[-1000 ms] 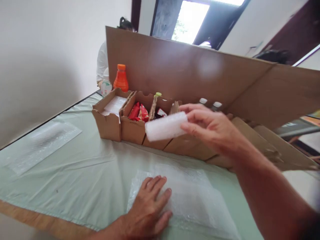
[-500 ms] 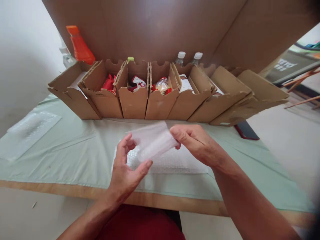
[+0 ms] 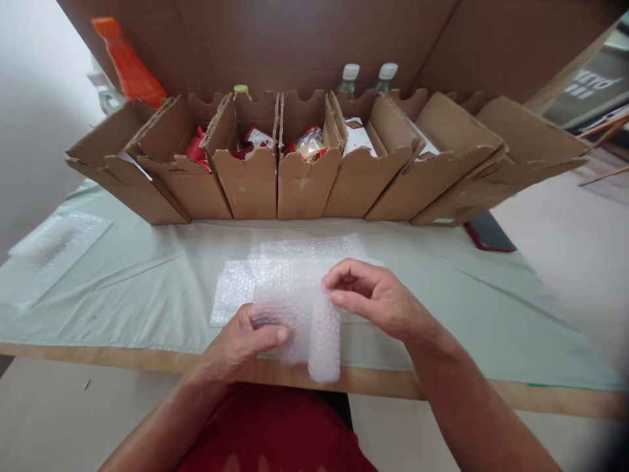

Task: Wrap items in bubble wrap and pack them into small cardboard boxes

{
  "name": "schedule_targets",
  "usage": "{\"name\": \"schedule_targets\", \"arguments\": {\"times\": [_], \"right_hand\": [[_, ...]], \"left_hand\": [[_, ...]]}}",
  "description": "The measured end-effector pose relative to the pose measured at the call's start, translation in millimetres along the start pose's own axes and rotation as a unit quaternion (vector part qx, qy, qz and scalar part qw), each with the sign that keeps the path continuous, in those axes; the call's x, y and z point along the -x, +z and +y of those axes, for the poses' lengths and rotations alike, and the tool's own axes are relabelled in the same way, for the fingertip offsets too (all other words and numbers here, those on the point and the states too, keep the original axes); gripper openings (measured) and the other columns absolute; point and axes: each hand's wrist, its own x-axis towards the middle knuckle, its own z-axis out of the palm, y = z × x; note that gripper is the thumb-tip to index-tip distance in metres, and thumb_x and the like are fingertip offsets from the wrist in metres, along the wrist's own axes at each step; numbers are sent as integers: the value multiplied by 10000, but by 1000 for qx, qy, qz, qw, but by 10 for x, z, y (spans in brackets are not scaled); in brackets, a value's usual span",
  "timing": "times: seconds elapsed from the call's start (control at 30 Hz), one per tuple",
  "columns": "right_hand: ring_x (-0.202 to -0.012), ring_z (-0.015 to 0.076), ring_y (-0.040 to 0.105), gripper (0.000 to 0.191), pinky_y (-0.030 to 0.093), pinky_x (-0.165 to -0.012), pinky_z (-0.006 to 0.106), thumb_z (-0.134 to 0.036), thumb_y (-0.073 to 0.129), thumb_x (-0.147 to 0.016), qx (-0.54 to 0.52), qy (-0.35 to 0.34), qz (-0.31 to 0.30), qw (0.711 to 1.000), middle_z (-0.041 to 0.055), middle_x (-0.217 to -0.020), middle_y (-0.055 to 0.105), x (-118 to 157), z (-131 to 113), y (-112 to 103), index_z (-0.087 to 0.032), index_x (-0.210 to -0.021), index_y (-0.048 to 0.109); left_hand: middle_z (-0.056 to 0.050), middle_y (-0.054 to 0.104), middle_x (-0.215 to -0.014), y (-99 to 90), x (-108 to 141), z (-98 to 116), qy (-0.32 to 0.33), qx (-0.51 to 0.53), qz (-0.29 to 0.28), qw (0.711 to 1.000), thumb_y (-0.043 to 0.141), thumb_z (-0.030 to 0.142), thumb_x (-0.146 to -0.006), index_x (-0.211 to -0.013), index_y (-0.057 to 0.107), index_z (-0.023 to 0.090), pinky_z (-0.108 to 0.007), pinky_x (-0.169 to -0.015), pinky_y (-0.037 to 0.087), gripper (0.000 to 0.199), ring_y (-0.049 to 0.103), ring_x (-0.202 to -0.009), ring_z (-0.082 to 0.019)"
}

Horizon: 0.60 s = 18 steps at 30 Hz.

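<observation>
A piece of bubble wrap [image 3: 299, 321] hangs between my two hands near the table's front edge, its right end curled into a roll. My left hand [image 3: 255, 337] grips its left side, thumb in front and fingers behind. My right hand [image 3: 371, 295] pinches the top of the rolled end between thumb and fingers. Beneath and behind it, flat bubble wrap sheets [image 3: 233, 285] lie overlapping on the pale green cloth.
Cardboard bins [image 3: 302, 187] holding packets stand in a row along the back. Behind them are an orange bottle [image 3: 135, 72] and white-capped bottles [image 3: 348, 78]. More bubble wrap [image 3: 54, 252] lies at left; a dark flat object [image 3: 491, 233] rests at right.
The held bubble wrap has come lower and closer to me and now shows a rolled right end. My left hand has closed on it. The view has shifted slightly.
</observation>
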Motion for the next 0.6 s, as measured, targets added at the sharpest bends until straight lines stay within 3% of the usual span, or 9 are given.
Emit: {"name": "schedule_targets", "arguments": {"times": [0.07,0.13,0.23,0.33,0.47,0.6], "right_hand": [[-893,193,681,337,538,-830,355,-502,658,-927,-78,57,87,992,83,-1192,696,134,132,144,-237,-1135,640],[-1119,276,675,588,527,-962,443,-667,581,-926,-191,86,103,972,131,-1422,601,308,244,331,-276,-1364,548],[-1283,360,597,929,500,-1021,517,-869,509,-832,-372,99,87,919,163,-1471,563,561,345,620,-281,-1541,393],[-1340,384,547,1115,482,-1047,531,-857,689,-706,-452,92,122,879,151,-1482,555,699,386,859,-306,-1595,303],[-1369,336,519,1147,421,-1126,488,-664,874,-653,-458,90,148,872,101,-1507,536,698,416,1067,-359,-1596,298],[-1080,272,676,869,524,-987,410,-471,929,-662,-421,154,175,877,56,-1166,714,637,428,1011,-309,-1421,538]], "left_hand": [[-98,771,-920,-27,123,66,-10,30,-10,999,871,496,-720,-1000,795,178,-434,-860,573,430,729,-923,-301],[-105,777,-948,-64,268,130,-3,60,26,998,877,491,-708,-1045,797,208,-478,-879,586,447,733,-993,-347],[-116,778,-1000,-133,475,182,1,94,79,992,877,481,-703,-1138,778,255,-527,-868,607,501,723,-1074,-403],[-124,775,-1032,-187,596,147,-25,91,70,993,857,536,-700,-1191,755,283,-586,-872,605,562,694,-1143,-451],[-98,768,-823,-236,616,-2,0,33,66,997,851,624,-638,-1016,799,275,-599,-840,612,517,713,-1090,-458],[-47,721,-662,-322,554,-29,82,-37,132,987,909,622,-500,-833,801,327,-525,-751,633,458,738,-967,-413]]}}
